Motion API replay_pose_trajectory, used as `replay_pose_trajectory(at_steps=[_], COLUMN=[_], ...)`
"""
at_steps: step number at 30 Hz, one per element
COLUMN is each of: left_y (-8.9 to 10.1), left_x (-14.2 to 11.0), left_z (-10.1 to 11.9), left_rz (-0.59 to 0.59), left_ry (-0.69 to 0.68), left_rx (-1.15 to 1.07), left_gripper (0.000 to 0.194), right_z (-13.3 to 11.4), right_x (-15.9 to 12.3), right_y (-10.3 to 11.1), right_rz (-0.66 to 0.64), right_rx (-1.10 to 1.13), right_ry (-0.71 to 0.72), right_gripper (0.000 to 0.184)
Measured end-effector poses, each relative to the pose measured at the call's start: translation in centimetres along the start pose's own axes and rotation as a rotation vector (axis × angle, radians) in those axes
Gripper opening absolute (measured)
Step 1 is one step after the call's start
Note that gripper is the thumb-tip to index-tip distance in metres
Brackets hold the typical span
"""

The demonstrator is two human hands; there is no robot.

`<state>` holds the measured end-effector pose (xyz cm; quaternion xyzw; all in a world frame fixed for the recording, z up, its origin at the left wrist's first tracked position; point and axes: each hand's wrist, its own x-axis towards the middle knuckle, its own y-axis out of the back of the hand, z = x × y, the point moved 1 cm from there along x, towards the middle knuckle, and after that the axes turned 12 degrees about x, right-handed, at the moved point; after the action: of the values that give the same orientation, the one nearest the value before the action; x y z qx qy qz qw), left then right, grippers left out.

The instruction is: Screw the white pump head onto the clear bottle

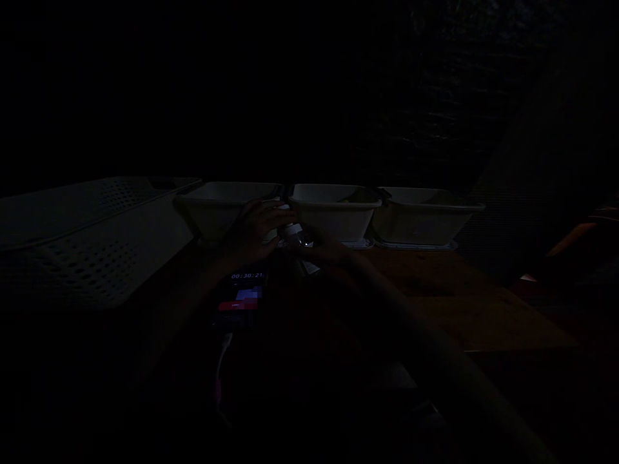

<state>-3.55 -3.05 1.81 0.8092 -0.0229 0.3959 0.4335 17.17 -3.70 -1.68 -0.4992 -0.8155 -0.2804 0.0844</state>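
While near-darkness covers most of the frame, a perforated white basket (91, 238) fills the left, beside three white tubs (333, 209) lined along the wooden worktop (449, 303) at centre. Just below them, the left hand (254, 232) and right hand (329, 251) meet, each grip clamped on a small white object (294, 235), too dim to identify. A lit phone (242, 296) lies at lower centre.

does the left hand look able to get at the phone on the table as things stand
Probably yes: the left hand is just beyond the lit phone, which lies face up on the table with nothing visible between them, though the picture is very dark.
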Motion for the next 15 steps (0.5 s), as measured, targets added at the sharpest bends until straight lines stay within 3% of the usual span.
replay_pose_trajectory(at_steps=[5,15], left_y=[-0.35,-0.42], left_x=[-0.08,-0.11], left_z=[-0.13,0.07], left_rz=[-0.007,0.016], left_ry=[-0.022,-0.007], left_rx=[-0.021,-0.085], left_gripper=[0.051,0.047], right_z=[-0.16,0.08], right_x=[0.02,0.02], right_y=[-0.18,-0.25], right_rz=[0.003,0.028], right_rx=[0.005,-0.037], right_ry=[-0.001,-0.036], right_gripper=[0.059,0.064])
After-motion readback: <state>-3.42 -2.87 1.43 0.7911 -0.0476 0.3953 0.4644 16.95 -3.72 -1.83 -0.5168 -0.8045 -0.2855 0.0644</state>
